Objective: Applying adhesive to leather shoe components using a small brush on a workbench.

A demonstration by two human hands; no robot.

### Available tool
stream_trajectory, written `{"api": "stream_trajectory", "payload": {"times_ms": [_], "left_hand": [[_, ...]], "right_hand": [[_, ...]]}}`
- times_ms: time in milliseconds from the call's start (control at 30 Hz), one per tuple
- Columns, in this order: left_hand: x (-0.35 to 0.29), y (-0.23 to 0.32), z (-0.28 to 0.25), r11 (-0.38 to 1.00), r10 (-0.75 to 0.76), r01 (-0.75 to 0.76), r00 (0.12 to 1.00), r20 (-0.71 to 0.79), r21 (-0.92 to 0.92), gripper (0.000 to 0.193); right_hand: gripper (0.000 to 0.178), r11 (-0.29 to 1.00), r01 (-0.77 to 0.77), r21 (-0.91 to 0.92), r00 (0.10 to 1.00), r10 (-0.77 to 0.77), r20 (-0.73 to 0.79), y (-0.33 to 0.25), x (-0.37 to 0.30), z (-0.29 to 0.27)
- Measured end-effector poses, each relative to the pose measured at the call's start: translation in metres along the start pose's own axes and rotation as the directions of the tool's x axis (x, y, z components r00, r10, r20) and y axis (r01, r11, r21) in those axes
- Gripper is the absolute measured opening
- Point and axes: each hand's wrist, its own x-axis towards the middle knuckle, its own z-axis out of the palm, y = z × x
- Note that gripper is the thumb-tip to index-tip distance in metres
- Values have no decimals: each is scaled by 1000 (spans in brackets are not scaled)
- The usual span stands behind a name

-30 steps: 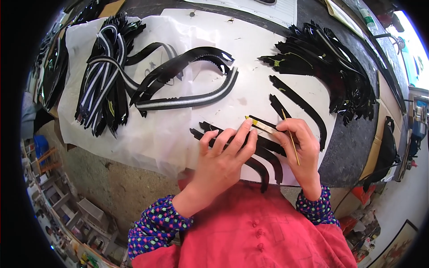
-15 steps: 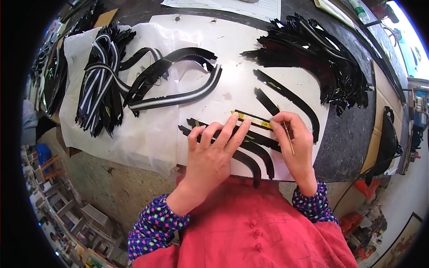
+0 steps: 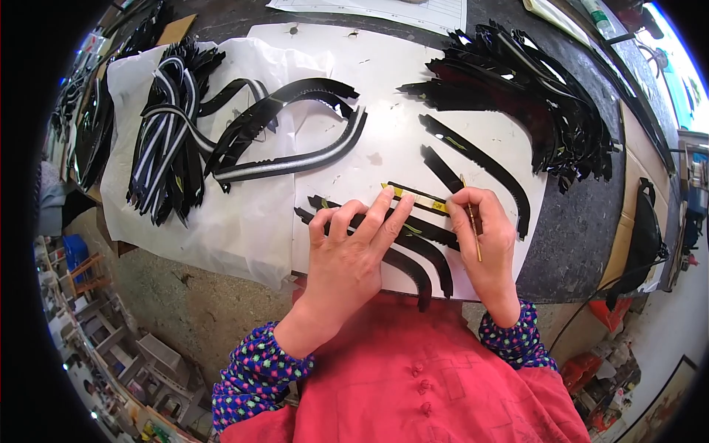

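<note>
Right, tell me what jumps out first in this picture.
Two hands at the near table edge: the left hand presses on curved black strips and a yellowish strip laid on white paper, while the right hand holds a thin stick. A big heap of black strips fills the far right.

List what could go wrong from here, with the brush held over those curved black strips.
1. The left hand pins several curved black strips with spread fingers; if it lifts or slides, the overlapping pieces may shift out of line.
2. The right hand holds a thin brush close to the left fingertips at the yellowish strip, so whatever is on the brush might reach the fingers.
3. The lowest strips reach the edge of the white sheet, near the table edge, and could slip off.
</note>
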Motion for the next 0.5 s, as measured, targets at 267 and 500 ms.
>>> {"api": "stream_trajectory", "payload": {"times_ms": [267,500], "left_hand": [[-1,1,1,1000,-10,10,1000,-7,-16,68],[-1,1,1,999,-10,10,1000,-10,-36,69]], "right_hand": [[12,999,-26,26,1000,26,1,2,-1,0],[11,1000,-20,-1,1000,20,-2,0,-1,0]]}}
